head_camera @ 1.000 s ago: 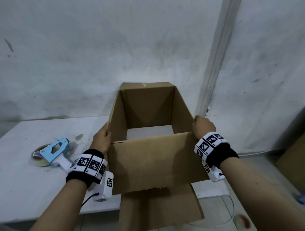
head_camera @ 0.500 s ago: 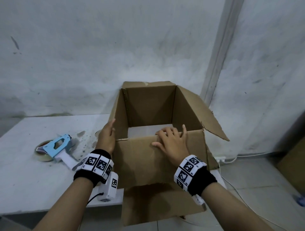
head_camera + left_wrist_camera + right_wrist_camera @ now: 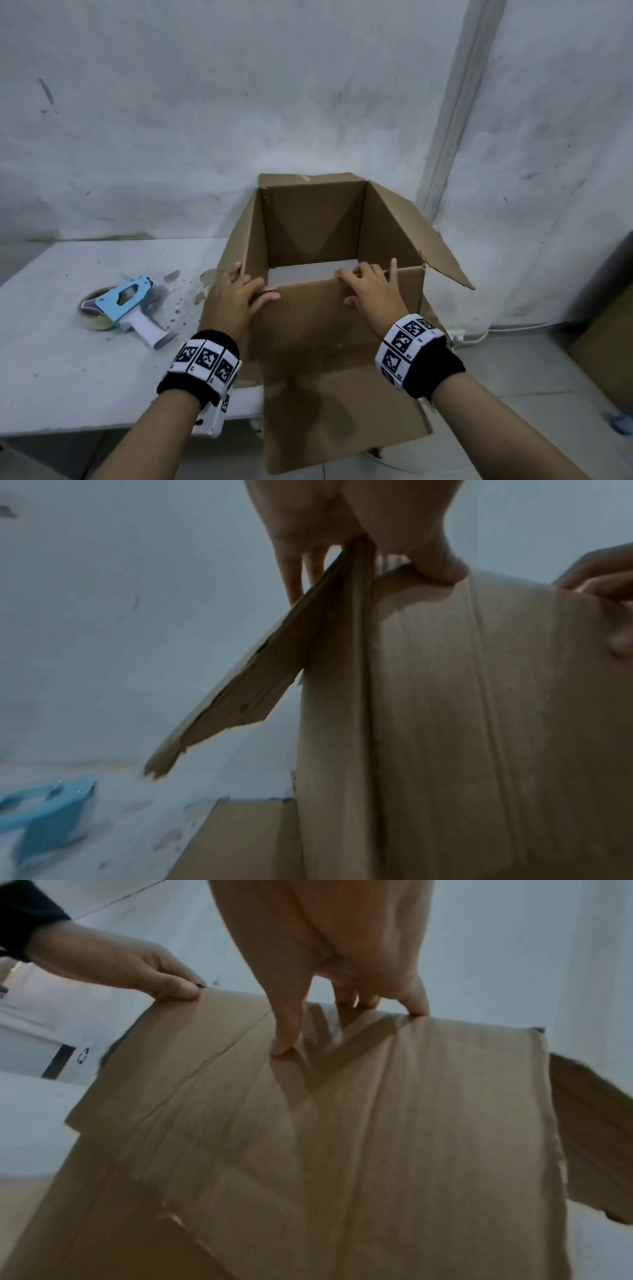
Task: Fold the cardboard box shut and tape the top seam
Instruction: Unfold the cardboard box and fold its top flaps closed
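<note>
An open brown cardboard box (image 3: 325, 325) stands at the white table's right end, its top flaps folded outward. The right flap (image 3: 421, 240) sticks out sideways and the near flap (image 3: 342, 411) hangs down the front. My left hand (image 3: 236, 294) grips the near-left corner, fingers on the left wall, thumb on the front face. The left wrist view shows that thumb (image 3: 441, 569) pressed on the box (image 3: 479, 723). My right hand (image 3: 373, 287) holds the near wall's top edge, fingers hooked over the rim and thumb (image 3: 284, 1039) on the outer face (image 3: 342, 1137). A blue tape dispenser (image 3: 126, 305) lies to the left.
The table (image 3: 68, 377) runs left of the box and meets a white wall behind. The tape dispenser lies about a hand's width from my left hand. On the floor to the right are a white cable (image 3: 513, 327) and another piece of cardboard (image 3: 609, 342).
My right hand left the box's near-right corner and came to the middle of the near wall's rim. The right flap dropped outward. My left hand shifted round the near-left corner.
</note>
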`<state>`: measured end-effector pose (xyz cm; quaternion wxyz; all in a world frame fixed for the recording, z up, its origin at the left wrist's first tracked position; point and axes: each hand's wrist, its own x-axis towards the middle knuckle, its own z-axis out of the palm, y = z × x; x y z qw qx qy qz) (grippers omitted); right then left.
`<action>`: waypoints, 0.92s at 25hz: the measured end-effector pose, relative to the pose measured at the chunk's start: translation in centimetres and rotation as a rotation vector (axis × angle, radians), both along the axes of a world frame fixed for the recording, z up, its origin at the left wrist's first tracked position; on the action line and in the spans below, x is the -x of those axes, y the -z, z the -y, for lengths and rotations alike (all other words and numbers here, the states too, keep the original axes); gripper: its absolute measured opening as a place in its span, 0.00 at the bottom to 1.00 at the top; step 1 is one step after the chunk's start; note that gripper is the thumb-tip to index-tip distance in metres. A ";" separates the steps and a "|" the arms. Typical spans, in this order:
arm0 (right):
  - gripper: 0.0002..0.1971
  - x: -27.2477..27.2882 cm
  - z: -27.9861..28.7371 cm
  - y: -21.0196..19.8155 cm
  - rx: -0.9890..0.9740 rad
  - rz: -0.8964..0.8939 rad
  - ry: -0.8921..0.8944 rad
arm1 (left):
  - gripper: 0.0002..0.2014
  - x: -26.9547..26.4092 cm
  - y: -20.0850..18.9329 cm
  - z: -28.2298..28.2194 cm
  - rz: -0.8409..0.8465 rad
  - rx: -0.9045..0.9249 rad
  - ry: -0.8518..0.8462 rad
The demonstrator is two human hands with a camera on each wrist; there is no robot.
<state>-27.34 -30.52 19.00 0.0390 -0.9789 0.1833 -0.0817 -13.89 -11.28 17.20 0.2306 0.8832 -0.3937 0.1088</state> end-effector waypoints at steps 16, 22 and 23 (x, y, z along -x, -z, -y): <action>0.11 1.0 0.3 -2.7 0.149 -0.154 -0.439 | 0.21 -3.8 -1.1 -6.0 0.259 -0.289 0.448; 0.12 1.4 5.9 -4.2 -0.006 -0.102 -0.203 | 0.09 -4.3 -3.7 0.0 0.445 -0.362 0.424; 0.13 1.7 7.4 -4.4 -0.033 -0.064 -0.124 | 0.09 -4.2 -4.1 0.9 0.411 -0.358 0.395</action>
